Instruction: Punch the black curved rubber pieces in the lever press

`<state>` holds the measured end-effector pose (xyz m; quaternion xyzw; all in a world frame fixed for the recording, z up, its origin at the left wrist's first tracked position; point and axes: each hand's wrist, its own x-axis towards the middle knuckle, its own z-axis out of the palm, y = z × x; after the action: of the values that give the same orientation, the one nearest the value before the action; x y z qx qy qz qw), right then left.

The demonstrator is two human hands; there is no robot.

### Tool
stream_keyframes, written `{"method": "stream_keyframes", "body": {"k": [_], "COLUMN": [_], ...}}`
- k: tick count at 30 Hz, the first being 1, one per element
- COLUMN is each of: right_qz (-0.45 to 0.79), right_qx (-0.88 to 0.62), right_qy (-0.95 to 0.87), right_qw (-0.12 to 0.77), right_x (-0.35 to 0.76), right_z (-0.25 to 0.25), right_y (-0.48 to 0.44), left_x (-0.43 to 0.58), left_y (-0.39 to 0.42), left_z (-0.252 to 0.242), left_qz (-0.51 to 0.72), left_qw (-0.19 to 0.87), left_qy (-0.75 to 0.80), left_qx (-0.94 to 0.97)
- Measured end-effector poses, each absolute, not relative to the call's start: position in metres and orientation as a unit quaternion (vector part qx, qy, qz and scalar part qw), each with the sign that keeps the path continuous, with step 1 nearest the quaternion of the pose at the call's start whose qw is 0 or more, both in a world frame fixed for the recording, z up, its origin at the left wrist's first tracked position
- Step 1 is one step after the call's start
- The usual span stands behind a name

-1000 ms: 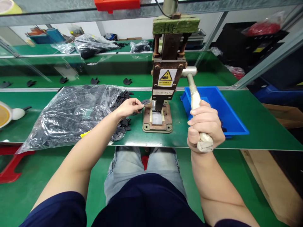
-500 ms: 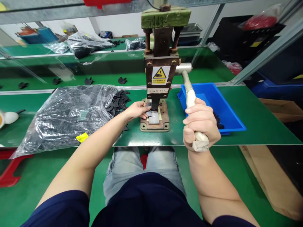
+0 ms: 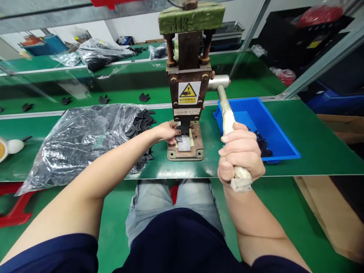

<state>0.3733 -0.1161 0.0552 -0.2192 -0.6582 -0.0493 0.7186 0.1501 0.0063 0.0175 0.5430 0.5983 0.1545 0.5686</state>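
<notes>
In front of me stands a hand press (image 3: 186, 72) with a green top and a yellow warning label. My right hand (image 3: 241, 153) is wrapped round the taped lever (image 3: 227, 110) on its right side. At the base of the press, my left hand (image 3: 167, 132) pinches a flat black curved piece (image 3: 179, 138), holding it under the ram beside a pale metal plate (image 3: 184, 144). The fingertips partly hide the piece. Left of that hand, more black curved pieces (image 3: 140, 123) spill from a clear plastic bag (image 3: 79, 140).
A blue bin (image 3: 280, 138) with black pieces inside stands right of the press. Several black pieces (image 3: 104, 99) lie in a row on the green surface behind. A white round object (image 3: 15, 146) is at the far left. A brown carton (image 3: 327, 212) stands at the lower right.
The view has shifted slightly. The black piece in my left hand sits a little differently under the ram. My right hand stays on the lever, which has hardly moved.
</notes>
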Motion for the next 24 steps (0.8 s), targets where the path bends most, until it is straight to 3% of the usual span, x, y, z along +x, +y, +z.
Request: {"method": "stream_keyframes", "body": {"k": [4, 9, 13, 18, 21, 24], "right_qz": [-0.040, -0.035, -0.029, -0.033, -0.038, -0.041], "right_qx": [-0.212, -0.206, -0.214, -0.218, -0.226, -0.239], "right_qy": [-0.676, -0.687, -0.675, -0.668, -0.672, -0.681], "right_qw": [0.704, 0.695, 0.706, 0.710, 0.704, 0.691], "right_x": [0.377, 0.379, 0.375, 0.373, 0.375, 0.378], "right_z": [0.057, 0.058, 0.057, 0.057, 0.058, 0.058], "right_y": [-0.118, -0.119, -0.120, -0.119, -0.120, -0.122], "left_x": [0.149, 0.109, 0.054, 0.030, 0.040, 0.053], "left_y": [-0.002, -0.001, 0.010, 0.012, 0.011, 0.012], "left_z": [0.015, 0.034, 0.043, 0.023, 0.008, 0.001], "left_qz": [0.181, 0.207, 0.184, -0.042, -0.101, -0.107], "left_qw": [0.588, 0.621, 0.383, 0.111, 0.048, 0.048], "left_qy": [0.588, 0.470, 0.560, 0.621, 0.612, 0.605], "left_qx": [0.525, 0.592, 0.711, 0.775, 0.783, 0.788]}}
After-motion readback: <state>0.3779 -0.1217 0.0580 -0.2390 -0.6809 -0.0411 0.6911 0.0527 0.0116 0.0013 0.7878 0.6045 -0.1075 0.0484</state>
